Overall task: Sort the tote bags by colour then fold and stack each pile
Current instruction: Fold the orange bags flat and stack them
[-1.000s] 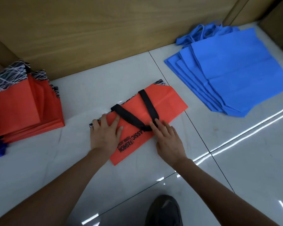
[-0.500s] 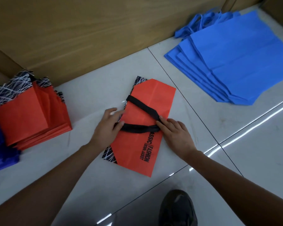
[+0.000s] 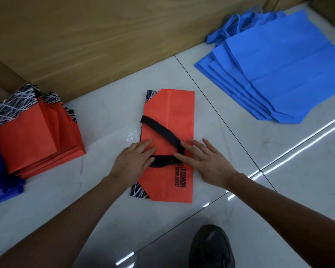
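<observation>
Orange folded tote bag (image 3: 168,132) flat under both hands, left hand (image 3: 132,161) and right hand (image 3: 207,161) open, palms down.

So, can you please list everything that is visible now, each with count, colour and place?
folded tote bag: one, orange-red with black handles, floor centre, under both hands
orange bag pile: one pile, orange-red with black-and-white patterned edges, left
dark blue bags: number unclear, dark blue, far left edge
light blue bag pile: one pile, unfolded, top right
wooden panel: one, brown, top
tiled floor: white, glossy
shoe: one, dark, bottom
left hand: flat on the bag
right hand: flat on the bag
</observation>
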`<state>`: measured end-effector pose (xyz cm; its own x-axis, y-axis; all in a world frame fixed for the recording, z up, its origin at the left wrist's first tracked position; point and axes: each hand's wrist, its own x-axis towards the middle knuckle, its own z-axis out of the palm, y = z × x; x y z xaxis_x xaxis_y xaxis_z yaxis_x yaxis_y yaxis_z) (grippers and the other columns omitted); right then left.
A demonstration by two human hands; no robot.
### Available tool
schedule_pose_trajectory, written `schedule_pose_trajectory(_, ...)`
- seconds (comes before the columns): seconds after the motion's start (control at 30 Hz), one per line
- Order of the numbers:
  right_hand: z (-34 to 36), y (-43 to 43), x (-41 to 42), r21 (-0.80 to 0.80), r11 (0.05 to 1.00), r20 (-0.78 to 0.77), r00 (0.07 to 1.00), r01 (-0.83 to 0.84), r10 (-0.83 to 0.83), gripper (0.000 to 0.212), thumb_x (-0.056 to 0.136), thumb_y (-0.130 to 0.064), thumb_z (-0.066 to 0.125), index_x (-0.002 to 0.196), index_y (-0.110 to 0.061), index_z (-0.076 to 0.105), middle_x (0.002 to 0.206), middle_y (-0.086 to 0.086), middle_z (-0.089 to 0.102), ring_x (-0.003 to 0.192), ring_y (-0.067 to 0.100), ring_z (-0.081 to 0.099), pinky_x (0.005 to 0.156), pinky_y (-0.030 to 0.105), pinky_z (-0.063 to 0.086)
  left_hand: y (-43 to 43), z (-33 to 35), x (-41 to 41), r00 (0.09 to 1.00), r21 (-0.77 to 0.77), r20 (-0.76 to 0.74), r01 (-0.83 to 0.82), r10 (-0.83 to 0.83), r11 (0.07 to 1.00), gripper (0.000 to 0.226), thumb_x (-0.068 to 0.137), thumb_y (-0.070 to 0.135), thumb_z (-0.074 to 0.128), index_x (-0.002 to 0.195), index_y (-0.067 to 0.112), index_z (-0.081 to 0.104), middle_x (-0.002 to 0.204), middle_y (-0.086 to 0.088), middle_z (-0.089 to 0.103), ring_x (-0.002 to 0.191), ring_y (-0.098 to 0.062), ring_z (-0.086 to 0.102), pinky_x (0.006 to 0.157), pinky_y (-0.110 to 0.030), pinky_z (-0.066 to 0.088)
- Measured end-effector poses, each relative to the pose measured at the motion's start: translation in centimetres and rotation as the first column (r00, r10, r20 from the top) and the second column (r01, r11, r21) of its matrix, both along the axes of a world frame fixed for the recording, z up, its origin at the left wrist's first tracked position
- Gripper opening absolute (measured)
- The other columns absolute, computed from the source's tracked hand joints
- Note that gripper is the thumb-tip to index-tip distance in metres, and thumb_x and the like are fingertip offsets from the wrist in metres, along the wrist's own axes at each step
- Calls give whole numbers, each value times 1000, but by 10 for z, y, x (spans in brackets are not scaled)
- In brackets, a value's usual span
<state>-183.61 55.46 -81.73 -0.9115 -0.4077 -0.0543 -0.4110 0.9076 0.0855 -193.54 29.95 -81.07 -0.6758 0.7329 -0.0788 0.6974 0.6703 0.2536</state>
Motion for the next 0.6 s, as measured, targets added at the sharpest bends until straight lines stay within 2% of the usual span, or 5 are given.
schedule_pose_trajectory(0.2,2,-7,-2,24,995,-38,995,94,-93,59,78,-19,37,135,-11,51,144,3,45,129,32,46,108,52,26,5,2,27,985,12,11,-174,174,985,54,91,47,29,119,17,64,130,-4,58,107,-26,57,84,-39,49)
schedule_pose_trajectory(0.37,8,1,-19,42,988,67,986,147,-150,76,58,-10,60,133,-11,53,139,5,51,118,32,57,97,53,41,-10,2,21,986,103,117,-132,119,986,53,88,30,27,130,13,55,138,-3,50,115,-23,49,94,-39,46)
schedule_pose_trajectory(0.43,7,3,-22,-25,988,129,981,150,-146,75,66,-18,59,139,-14,43,141,6,48,118,34,56,96,54,42,-24,-2,12,979,176,202,-67,31,982,61,78,8,33,138,10,43,141,-7,46,119,-20,41,101,-35,41)
schedule_pose_trajectory(0.47,6,5,-21,-56,989,161,978,140,-129,71,75,-26,48,144,-18,33,146,6,43,123,37,51,98,55,39,-31,-4,7,970,190,241,-32,-15,981,71,72,-1,33,142,12,35,143,-7,42,123,-18,38,105,-30,35)
schedule_pose_trajectory(0.6,4,19,-15,-28,999,320,947,16,-6,67,86,-66,14,146,-44,-7,159,2,2,143,42,9,109,59,18,-49,-5,-8,950,113,259,149,-174,982,83,80,7,45,147,40,9,150,3,29,136,-12,29,111,-25,24)
